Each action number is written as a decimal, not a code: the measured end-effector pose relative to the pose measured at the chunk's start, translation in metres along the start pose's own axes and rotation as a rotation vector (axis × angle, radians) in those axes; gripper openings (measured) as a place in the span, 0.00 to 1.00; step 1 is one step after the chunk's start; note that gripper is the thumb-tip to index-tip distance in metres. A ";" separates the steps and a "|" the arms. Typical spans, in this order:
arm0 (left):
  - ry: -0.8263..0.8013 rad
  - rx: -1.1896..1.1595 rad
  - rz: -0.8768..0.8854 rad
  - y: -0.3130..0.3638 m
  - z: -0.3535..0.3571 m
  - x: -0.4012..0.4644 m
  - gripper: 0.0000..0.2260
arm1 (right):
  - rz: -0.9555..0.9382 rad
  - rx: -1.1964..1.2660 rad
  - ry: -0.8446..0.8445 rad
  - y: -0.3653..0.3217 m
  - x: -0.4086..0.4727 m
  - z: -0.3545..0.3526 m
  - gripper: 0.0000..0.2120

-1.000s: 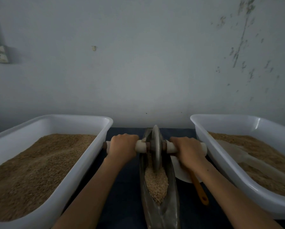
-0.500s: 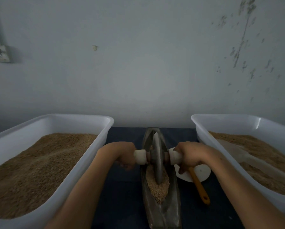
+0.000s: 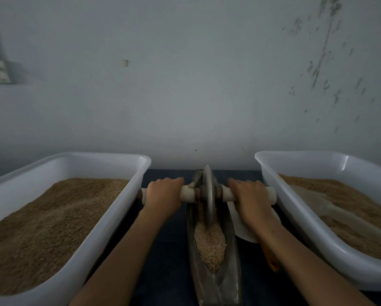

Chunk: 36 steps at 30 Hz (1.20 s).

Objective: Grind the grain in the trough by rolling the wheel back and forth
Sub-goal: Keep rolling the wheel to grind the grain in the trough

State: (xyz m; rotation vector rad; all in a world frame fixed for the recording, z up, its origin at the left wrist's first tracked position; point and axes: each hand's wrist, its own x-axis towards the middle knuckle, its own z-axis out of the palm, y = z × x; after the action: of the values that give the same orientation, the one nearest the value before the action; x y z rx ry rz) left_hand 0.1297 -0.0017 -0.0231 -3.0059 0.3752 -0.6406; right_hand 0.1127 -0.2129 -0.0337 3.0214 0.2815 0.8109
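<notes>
At trough (image 3: 216,281) far end, wheel (image 3: 207,195) stood upright in grain (image 3: 210,246); left hand (image 3: 163,193) and right hand (image 3: 250,197) fingers clamped on axle handle (image 3: 188,193).

- We see the long grey metal trough (image 3: 216,281) between two white plastic tubs of brown grain, one left (image 3: 110,219), one right (image 3: 295,215).
- The grey metal wheel (image 3: 208,195) stands in the trough's far end, behind the pale grain (image 3: 209,244).

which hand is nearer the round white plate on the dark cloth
Right. The right hand grips the wheel's handle directly above the round white plate; the left hand grips the handle across the metal trough from it.
</notes>
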 end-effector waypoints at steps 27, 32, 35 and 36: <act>-0.215 -0.048 0.051 -0.010 -0.007 0.005 0.10 | 0.021 0.013 -0.353 0.001 0.008 -0.022 0.06; 0.010 -0.030 0.018 -0.005 0.001 0.003 0.09 | 0.017 0.019 -0.067 0.000 0.002 -0.006 0.05; -0.017 -0.011 0.020 -0.005 0.000 0.003 0.08 | 0.010 0.030 -0.097 0.002 0.002 -0.010 0.03; -0.045 -0.003 0.025 -0.006 0.000 0.004 0.08 | 0.009 0.037 -0.135 0.002 0.003 -0.013 0.03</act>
State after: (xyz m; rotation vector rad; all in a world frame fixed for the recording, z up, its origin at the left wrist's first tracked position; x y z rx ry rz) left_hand 0.1345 0.0031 -0.0210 -3.0076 0.4103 -0.5695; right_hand 0.1086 -0.2148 -0.0207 3.0952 0.2851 0.6053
